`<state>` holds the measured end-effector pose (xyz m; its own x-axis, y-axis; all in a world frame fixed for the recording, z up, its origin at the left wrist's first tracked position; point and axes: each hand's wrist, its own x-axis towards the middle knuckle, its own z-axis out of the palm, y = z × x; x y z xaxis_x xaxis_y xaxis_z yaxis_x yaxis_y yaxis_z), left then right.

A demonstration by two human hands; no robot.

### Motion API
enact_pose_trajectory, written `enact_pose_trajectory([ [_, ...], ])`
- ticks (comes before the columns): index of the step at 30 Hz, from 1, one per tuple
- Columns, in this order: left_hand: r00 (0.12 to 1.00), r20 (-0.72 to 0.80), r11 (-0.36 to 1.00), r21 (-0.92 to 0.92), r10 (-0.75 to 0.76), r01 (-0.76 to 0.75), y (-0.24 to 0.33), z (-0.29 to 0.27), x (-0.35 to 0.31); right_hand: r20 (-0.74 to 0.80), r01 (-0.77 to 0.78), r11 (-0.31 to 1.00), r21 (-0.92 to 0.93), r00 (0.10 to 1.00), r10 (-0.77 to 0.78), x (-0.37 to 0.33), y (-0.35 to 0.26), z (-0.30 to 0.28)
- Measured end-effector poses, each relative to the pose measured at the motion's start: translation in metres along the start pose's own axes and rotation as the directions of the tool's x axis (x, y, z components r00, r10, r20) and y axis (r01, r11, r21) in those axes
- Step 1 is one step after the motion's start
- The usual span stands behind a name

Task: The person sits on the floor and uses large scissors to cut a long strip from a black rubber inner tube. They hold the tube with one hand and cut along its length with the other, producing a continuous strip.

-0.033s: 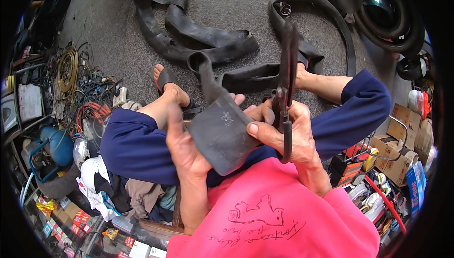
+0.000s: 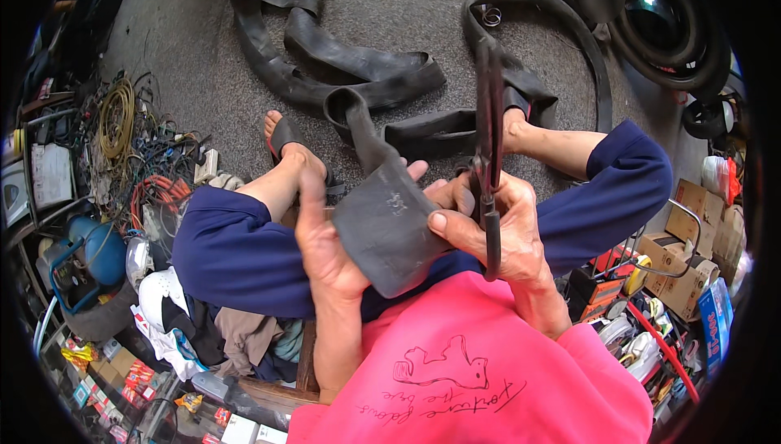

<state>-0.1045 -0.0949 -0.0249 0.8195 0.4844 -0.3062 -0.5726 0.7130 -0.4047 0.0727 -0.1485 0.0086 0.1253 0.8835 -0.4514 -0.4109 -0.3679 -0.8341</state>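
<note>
Rightward by a touch comes the bare left hand (image 2: 332, 261), carrying along the flat black rubber strip (image 2: 386, 232), as the long dark scissors (image 2: 490, 118) ease slightly left. Around them: folded black rubber tubing (image 2: 272, 57) on the grey ground (image 2: 179, 29), a curved black length (image 2: 599, 69) to the right, a black tyre (image 2: 708, 61) beyond, and a yellow coil (image 2: 106, 136) at left. Those scissors block part of the view toward the right foot. Strip position: between both hands, above the lap, wide squared end toward the person, long axis running away and slightly left into a loop. Blades point away too. Counting now: one strip in hand, one pair of scissors, two dark sandals (image 2: 286, 133). Left palm supports from beneath, thumb spread clear; the right hand (image 2: 512, 236) pinches the strip's right edge, scissors handles against it.
</note>
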Motion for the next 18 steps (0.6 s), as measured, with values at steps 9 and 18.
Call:
enact_pose_trajectory([
  [9,0.941,-0.105,0.913,0.295,0.323,-0.28,-0.008,-0.021,0.027,-0.088,-0.134,0.989,0.064,0.986,0.139,-0.023,-0.001,-0.031],
  [18,0.937,0.015,0.575,0.786,0.349,-0.227,-0.014,0.036,0.01,0.034,-0.098,0.995,0.011,0.995,0.098,-0.031,-0.001,-0.044],
])
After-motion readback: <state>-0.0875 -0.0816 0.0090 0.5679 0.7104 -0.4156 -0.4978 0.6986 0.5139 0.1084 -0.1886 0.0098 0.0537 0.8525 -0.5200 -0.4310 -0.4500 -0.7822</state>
